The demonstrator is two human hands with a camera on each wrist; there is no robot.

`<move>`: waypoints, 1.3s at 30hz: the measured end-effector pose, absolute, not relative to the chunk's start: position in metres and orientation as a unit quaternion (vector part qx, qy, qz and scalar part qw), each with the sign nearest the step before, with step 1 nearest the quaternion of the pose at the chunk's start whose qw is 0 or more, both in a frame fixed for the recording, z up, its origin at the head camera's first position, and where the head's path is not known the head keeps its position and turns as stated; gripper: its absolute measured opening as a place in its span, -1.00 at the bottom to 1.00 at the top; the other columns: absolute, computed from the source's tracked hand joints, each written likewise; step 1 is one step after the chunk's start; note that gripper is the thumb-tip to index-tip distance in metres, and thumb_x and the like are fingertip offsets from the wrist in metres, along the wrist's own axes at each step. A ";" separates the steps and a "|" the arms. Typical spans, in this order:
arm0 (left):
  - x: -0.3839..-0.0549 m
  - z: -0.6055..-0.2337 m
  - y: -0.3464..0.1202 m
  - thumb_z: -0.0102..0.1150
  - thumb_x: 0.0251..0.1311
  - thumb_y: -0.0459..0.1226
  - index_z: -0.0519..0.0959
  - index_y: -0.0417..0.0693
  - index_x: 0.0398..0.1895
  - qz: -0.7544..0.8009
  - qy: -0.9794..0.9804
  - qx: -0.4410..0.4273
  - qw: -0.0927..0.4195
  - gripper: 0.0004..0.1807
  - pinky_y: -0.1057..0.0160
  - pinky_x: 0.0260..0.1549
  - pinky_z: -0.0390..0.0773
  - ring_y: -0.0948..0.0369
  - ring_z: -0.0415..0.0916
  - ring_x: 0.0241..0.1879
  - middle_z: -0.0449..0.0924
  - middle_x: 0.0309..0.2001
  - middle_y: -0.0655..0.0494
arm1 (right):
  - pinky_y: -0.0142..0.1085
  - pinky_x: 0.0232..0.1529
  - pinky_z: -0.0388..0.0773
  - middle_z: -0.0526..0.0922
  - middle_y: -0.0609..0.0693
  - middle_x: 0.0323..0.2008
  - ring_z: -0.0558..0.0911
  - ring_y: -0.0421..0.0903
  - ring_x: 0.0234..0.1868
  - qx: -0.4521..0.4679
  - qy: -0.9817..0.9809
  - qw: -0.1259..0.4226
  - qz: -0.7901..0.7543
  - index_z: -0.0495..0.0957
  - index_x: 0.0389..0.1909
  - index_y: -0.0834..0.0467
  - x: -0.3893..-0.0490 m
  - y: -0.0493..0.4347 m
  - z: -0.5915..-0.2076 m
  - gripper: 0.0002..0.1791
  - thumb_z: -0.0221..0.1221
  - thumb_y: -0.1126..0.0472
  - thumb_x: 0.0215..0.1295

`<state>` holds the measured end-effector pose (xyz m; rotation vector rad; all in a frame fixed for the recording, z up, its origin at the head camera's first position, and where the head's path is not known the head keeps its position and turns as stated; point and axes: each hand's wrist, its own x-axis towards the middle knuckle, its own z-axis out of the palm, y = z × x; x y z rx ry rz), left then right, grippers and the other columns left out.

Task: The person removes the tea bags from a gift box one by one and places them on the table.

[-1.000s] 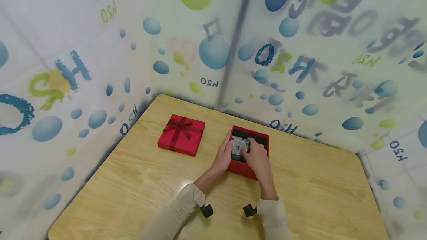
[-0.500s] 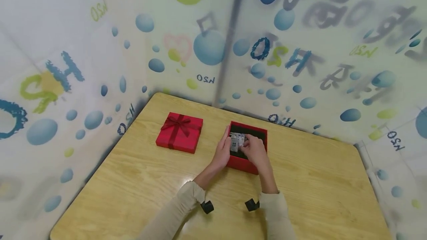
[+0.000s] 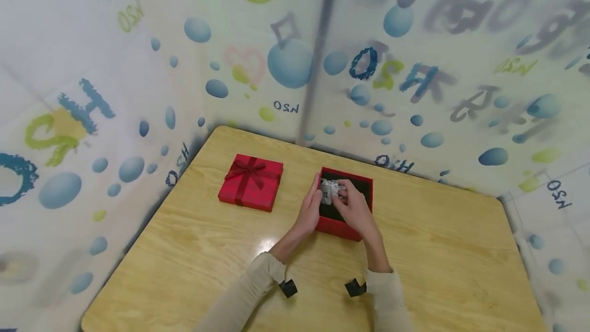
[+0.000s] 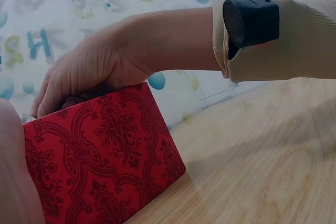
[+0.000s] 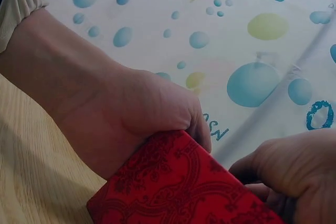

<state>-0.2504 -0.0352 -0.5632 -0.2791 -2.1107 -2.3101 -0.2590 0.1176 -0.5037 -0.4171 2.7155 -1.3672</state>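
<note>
The packet point(image 3: 326, 193) has shifted slightly toward the far side of the box point(image 3: 338, 228), the right fingers along with it. It sits within the box's opening, between the hands. The right hand point(image 3: 357, 209) pinches its edge with bent fingers and thumb; the left hand point(image 3: 308, 215) grips the box's side wall, thumb over the rim, fingers along the outside. Beyond the left hand, well apart, the lid point(image 3: 255, 188) with its bow point(image 3: 251, 169) lies on the table point(image 3: 438, 245).
</note>
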 end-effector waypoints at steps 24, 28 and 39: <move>-0.255 -0.561 -0.031 -0.46 0.72 -0.21 -0.14 -0.01 0.73 -0.740 -0.667 -0.083 0.007 -0.39 0.01 0.62 -0.17 0.16 -0.24 0.67 -0.19 0.71 0.08 | 0.04 0.10 0.64 0.70 0.30 0.10 0.63 0.12 -0.04 -0.070 0.885 -0.037 -0.459 0.51 0.31 0.35 -0.259 0.145 -0.476 -0.61 0.14 0.30 0.56; -0.257 -0.557 -0.026 -0.44 0.71 -0.23 -0.13 -0.02 0.73 -0.736 -0.671 -0.087 0.015 -0.39 0.04 0.62 -0.16 0.17 -0.23 0.66 -0.17 0.71 0.07 | -0.15 -0.08 0.60 0.72 0.31 0.00 0.59 0.10 -0.16 -0.059 0.880 -0.092 -0.462 0.50 0.27 0.38 -0.262 0.148 -0.475 -0.65 0.10 0.32 0.58; -0.257 -0.563 -0.029 -0.45 0.70 -0.26 -0.15 -0.12 0.72 -0.729 -0.677 -0.097 0.026 -0.39 -0.01 0.61 -0.17 0.09 -0.24 0.67 -0.20 0.71 -0.09 | -0.54 -0.44 0.50 0.72 0.34 -0.04 0.62 -0.19 -0.44 0.033 0.824 -0.145 -0.547 0.46 0.31 0.37 -0.270 0.180 -0.480 -0.59 0.07 0.21 0.61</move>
